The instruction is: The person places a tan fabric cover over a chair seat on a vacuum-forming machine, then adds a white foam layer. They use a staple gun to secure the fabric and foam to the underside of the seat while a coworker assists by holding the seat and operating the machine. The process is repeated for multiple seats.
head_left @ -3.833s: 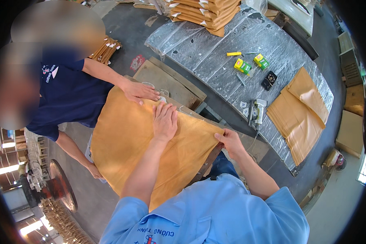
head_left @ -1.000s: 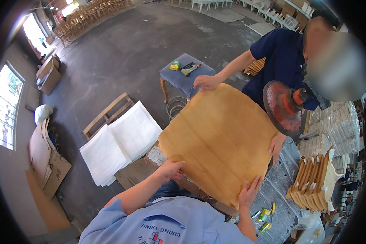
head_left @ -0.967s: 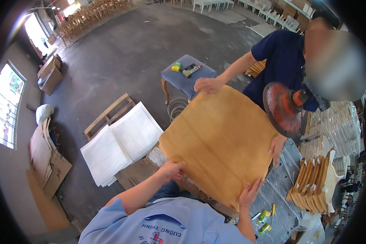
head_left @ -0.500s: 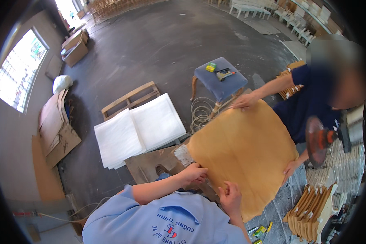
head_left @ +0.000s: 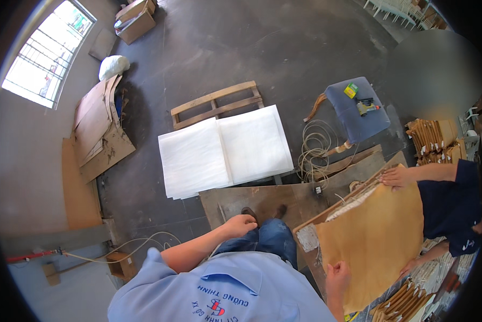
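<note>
A large tan sheet (head_left: 375, 236), its material not certain, lies over a low board-like support at the right. My right hand (head_left: 337, 278) is closed at the sheet's near left edge, fingers pinched on it. Away from the sheet, my left hand (head_left: 240, 226) hangs over my knees in a loose fist, with nothing visible in it. Across from me, a co-worker's hand (head_left: 395, 177) presses the sheet's far corner, and the co-worker's other hand (head_left: 410, 268) is at its right edge. A pale, rough patch (head_left: 307, 238) shows on the support beside the sheet's left edge.
White sheets (head_left: 225, 150) lie stacked on a wooden pallet (head_left: 214, 104) ahead. A blue-seated stool (head_left: 359, 121) bears a nail gun (head_left: 367, 107) and a small yellow-green box (head_left: 351, 90). Coiled hose (head_left: 315, 153) lies beside it. Cardboard sheets (head_left: 99, 126) lean at left; brown wooden parts (head_left: 402, 303) are stacked at right.
My view has turned right-to-left, so the scene sits further right and lower. My left hand has come away from the sheet's edge. The co-worker leans over the sheet's right side.
</note>
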`<move>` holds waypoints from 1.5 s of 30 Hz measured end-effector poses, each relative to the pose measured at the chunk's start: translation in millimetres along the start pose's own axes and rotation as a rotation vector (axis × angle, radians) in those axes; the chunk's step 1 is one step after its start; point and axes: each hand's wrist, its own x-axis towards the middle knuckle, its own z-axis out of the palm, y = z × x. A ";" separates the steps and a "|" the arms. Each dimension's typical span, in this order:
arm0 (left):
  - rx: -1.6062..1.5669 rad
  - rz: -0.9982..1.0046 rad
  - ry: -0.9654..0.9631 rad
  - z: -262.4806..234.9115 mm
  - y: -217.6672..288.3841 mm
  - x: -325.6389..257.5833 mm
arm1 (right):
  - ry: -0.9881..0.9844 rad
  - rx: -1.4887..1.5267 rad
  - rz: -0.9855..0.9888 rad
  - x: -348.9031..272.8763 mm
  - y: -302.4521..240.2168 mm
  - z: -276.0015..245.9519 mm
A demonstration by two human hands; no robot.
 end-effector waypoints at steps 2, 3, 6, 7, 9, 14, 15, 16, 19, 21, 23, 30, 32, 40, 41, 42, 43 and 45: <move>-0.003 -0.096 0.085 -17.3 -25.6 13.2 | -0.023 -0.055 0.003 4.6 0.3 3.0; -0.031 -0.152 0.119 -24.6 -41.0 23.8 | -0.029 -0.098 -0.016 7.1 -0.9 3.9; -0.066 -0.290 0.247 -45.7 -79.6 49.1 | -0.048 -0.224 -0.032 4.0 -1.9 4.6; -0.077 -0.324 0.319 -56.5 -86.3 57.7 | -0.045 -0.258 -0.031 4.3 -2.1 6.8; -0.055 -0.418 0.436 -76.2 -106.7 77.6 | -0.061 -0.249 -0.066 5.3 -2.5 3.9; 0.136 -0.481 0.395 -118.3 -154.4 156.9 | -0.192 -0.291 0.093 5.2 -1.4 -12.4; 0.234 -0.459 0.363 -126.7 -166.4 180.4 | -0.199 -0.309 0.094 9.6 -3.9 -17.9; 0.296 -0.445 0.327 -129.4 -176.4 202.9 | -0.203 -0.330 0.100 11.1 -6.9 -24.2; 0.482 -0.388 0.216 -142.9 -203.0 278.2 | -0.230 -0.384 0.132 9.0 -20.3 -27.9; 0.562 -0.374 0.153 -151.3 -224.1 339.8 | -0.208 -0.423 0.263 -0.8 -24.1 -25.8; 0.620 -0.447 0.110 -155.2 -250.8 391.4 | -0.148 -0.450 0.483 3.1 -32.1 -19.5; 0.680 -0.771 0.153 -174.2 -315.7 500.8 | -0.325 -0.834 0.487 25.1 -67.4 -16.2; 0.483 -0.851 0.294 -191.8 -340.2 495.5 | -0.343 -0.851 0.510 32.2 -78.9 -14.0; 0.543 -0.841 0.527 -217.2 -393.5 450.3 | -0.383 -0.846 0.552 54.7 -93.4 8.4; 0.561 -0.805 0.563 -205.1 -387.2 460.8 | -0.372 -0.853 0.562 51.2 -99.8 9.2; 0.579 -0.775 0.593 -193.4 -381.5 470.6 | -0.369 -0.862 0.567 49.7 -104.0 11.3; 0.659 -0.700 0.615 -189.3 -381.6 476.1 | -0.377 -0.863 0.564 55.1 -102.7 13.2; 0.811 -0.546 0.647 -184.1 -383.8 487.8 | -0.384 -0.867 0.549 61.2 -102.9 17.0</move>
